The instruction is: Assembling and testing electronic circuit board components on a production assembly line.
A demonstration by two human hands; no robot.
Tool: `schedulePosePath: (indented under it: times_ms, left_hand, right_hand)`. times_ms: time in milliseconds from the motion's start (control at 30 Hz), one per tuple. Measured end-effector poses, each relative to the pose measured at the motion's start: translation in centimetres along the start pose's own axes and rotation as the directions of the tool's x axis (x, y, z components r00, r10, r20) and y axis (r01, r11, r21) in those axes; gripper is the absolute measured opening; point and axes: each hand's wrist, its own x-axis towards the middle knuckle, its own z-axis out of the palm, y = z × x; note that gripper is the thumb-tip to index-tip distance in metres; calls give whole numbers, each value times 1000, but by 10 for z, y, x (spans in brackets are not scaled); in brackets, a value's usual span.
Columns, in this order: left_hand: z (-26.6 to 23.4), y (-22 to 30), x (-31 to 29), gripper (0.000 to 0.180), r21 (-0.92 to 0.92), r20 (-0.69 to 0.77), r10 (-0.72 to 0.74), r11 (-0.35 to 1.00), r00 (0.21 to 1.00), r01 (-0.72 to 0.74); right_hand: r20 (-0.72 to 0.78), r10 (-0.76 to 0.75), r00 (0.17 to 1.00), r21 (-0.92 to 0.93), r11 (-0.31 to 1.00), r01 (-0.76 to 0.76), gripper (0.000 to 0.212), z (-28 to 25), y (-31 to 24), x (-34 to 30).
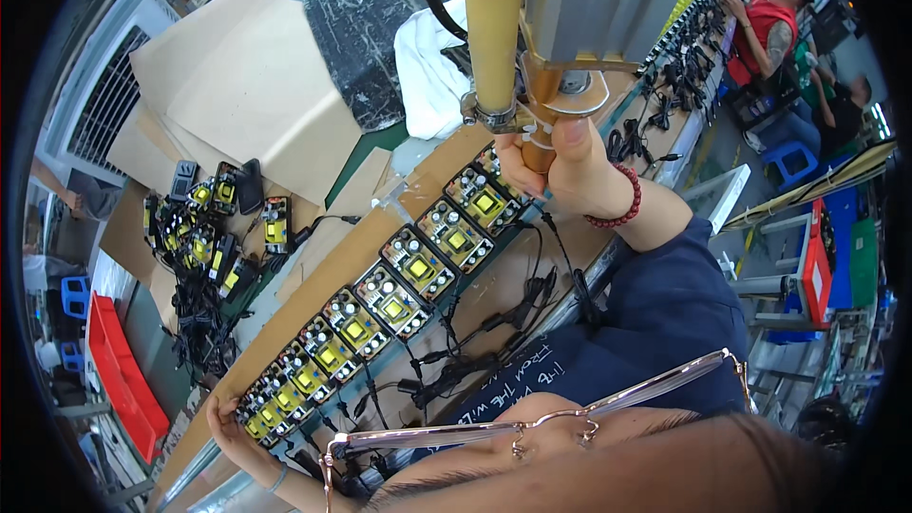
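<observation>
A long slanting row of black-cased circuit boards [393, 308] with yellow-wrapped transformers runs from lower left to upper right. At its lower left end, my left hand [228, 426] is curled round the edge of the last boards. Above the far right end, a brass-coloured nozzle [540, 154] hangs below a grey metal cylinder [598, 9] and beside a thick yellow tube [496, 24]. My right hand [570, 166] is closed round this nozzle, thumb up under a round metal plate [581, 95]. The nozzle's tip is hidden behind my fingers.
Black cables [446, 375] trail from the row towards me. A pile of similar boards and cables [204, 247] lies to the left, near cardboard sheets [242, 85] and a white cloth [432, 66]. A red tray [123, 380] stands far left. A person in red [765, 33] works far right.
</observation>
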Motion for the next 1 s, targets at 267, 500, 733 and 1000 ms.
schedulePosePath:
  times_ms: [267, 500, 733, 1000]
  left_hand:
    - [3, 0, -3, 34, 66, 47, 56, 996, 997, -59]
    - [0, -1, -2, 33, 111, 104, 89, 989, 991, -100]
    - [8, 4, -5, 32, 13, 46, -5, 1000, 999, 4]
    - [13, 10, -10, 31, -21, 62, -14, 1000, 998, 15]
  right_hand:
    - [1, 3, 1000, -67, 998, -3, 42, 1, -4, 4]
    - [-23, 38, 999, -188, 981, -42, 50, -3, -18, 23]
    - [-92, -14, 996, -334, 942, -18, 91, -2, -4, 63]
    - [-191, 55, 980, -301, 947, -112, 85, 0, 16, 53]
